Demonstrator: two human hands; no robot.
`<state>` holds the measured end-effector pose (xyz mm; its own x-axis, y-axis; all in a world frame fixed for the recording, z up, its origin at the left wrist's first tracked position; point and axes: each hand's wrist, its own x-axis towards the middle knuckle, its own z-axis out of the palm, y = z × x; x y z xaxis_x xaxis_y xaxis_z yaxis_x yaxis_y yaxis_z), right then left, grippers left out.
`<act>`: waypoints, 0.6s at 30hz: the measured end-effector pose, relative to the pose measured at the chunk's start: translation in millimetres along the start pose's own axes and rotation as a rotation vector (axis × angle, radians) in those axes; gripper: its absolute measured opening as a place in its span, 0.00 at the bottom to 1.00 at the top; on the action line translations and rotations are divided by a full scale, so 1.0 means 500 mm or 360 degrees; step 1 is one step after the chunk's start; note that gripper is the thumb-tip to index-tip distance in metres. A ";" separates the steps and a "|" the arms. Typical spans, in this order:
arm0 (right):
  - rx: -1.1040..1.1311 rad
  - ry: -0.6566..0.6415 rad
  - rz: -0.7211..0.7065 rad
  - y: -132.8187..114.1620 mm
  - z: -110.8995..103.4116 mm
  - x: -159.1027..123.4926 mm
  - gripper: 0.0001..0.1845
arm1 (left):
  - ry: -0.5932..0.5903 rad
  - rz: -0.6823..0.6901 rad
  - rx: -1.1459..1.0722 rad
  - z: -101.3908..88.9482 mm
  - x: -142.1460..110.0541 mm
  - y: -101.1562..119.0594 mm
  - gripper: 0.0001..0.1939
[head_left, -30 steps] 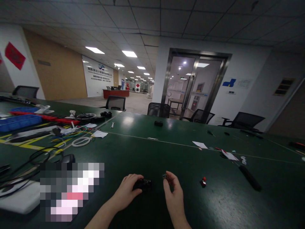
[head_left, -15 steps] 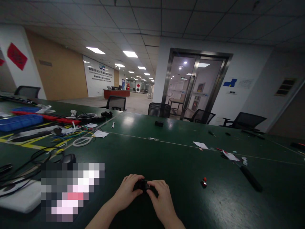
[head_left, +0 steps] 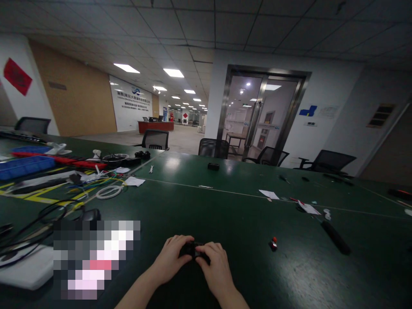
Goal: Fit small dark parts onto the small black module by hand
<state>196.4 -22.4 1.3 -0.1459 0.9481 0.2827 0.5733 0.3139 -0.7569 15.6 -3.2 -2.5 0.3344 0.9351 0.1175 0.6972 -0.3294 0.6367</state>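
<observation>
Close to the near edge of the green table, my left hand [head_left: 174,256] is closed around the left end of a small black object [head_left: 189,248]. My right hand [head_left: 215,262] grips the same object from the right, thumb and fingertips pressed against it. Fingers cover most of it, so its kind cannot be made out. A small red and silver piece [head_left: 273,243] lies on the tabletop to the right of my right hand.
A pixelated patch [head_left: 99,259] covers something on the left, beside a white device [head_left: 28,266] and black cables. Farther back are a blue tray [head_left: 27,166], a coiled white cable [head_left: 109,192] and a wrench [head_left: 151,169]. A black-handled tool [head_left: 335,237] lies right; a black box [head_left: 213,166] stands far back.
My right hand has shifted slightly left, its fingers closer to my left hand on the black object. The camera view has turned a little to the right.
</observation>
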 end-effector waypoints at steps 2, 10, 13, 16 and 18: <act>0.0023 -0.0012 -0.0018 0.000 0.000 0.000 0.14 | -0.0010 -0.0024 0.0004 -0.003 -0.001 0.006 0.22; -0.0035 0.0059 0.0103 0.001 0.002 -0.001 0.14 | -0.0037 -0.0020 -0.0008 -0.008 -0.002 0.008 0.22; 0.0047 0.0090 0.0142 0.002 -0.002 -0.001 0.18 | -0.0028 -0.0024 -0.0015 -0.006 -0.002 0.005 0.22; 0.0149 0.0060 0.0208 0.007 -0.009 0.001 0.21 | -0.0027 -0.0033 0.0003 -0.006 -0.002 0.006 0.22; 0.0154 0.0020 0.0218 0.013 -0.012 0.001 0.22 | -0.0028 -0.0037 0.0026 -0.007 -0.001 0.009 0.22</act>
<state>204.6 -20.2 0.2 -0.0613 0.9818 0.1799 0.5067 0.1859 -0.8418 16.3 -4.7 3.0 0.3293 0.9400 0.0893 0.7150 -0.3101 0.6266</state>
